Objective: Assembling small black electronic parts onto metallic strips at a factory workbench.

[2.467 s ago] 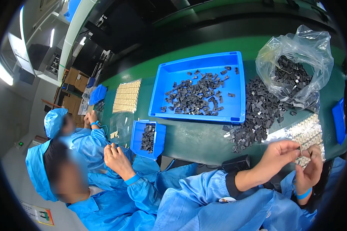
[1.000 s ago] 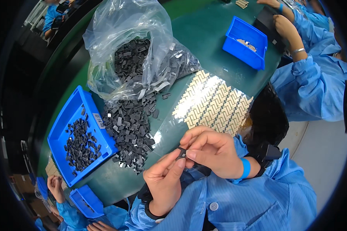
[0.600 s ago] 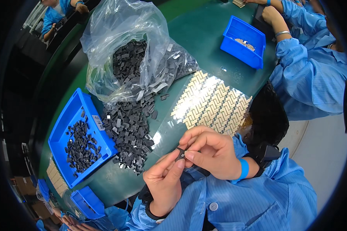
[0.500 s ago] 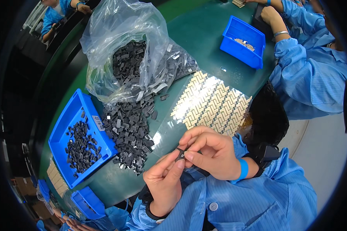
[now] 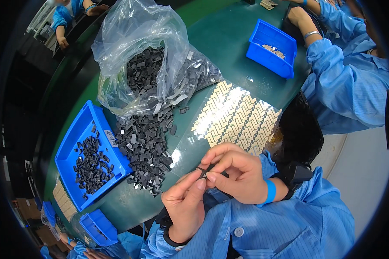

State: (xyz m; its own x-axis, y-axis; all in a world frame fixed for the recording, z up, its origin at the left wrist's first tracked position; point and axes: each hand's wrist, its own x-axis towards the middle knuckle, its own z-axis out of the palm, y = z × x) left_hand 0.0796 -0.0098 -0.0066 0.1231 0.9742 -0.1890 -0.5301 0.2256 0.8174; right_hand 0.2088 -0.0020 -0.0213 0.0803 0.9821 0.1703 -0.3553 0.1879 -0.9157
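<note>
Between my fingertips is a small dark rectangular piece [image 5: 204,172], mostly covered by the fingers. My left hand [image 5: 186,203] pinches it from the lower left, thumb against forefinger. From the right, my right hand [image 5: 237,172] grips its other side with thumb and fingers. Both hands are close together above the table's near edge. Just beyond them lies a clear sheet [image 5: 183,149] carrying rows of small tan pieces [image 5: 242,118] in a slanted pattern. A loose heap of black pieces [image 5: 145,146] spreads to the left of my hands.
A clear plastic bag [image 5: 112,47] of black pieces stands behind the heap. Left is a blue tray [image 5: 67,151] with small black parts; a smaller blue bin [image 5: 99,226] sits nearer. Another blue bin [image 5: 268,62] stands far right, beside a co-worker's sleeve [image 5: 345,82].
My hands hold nearly the same pose, with the right fingers shifting slightly around the dark piece. A person at the far upper left has lowered an arm.
</note>
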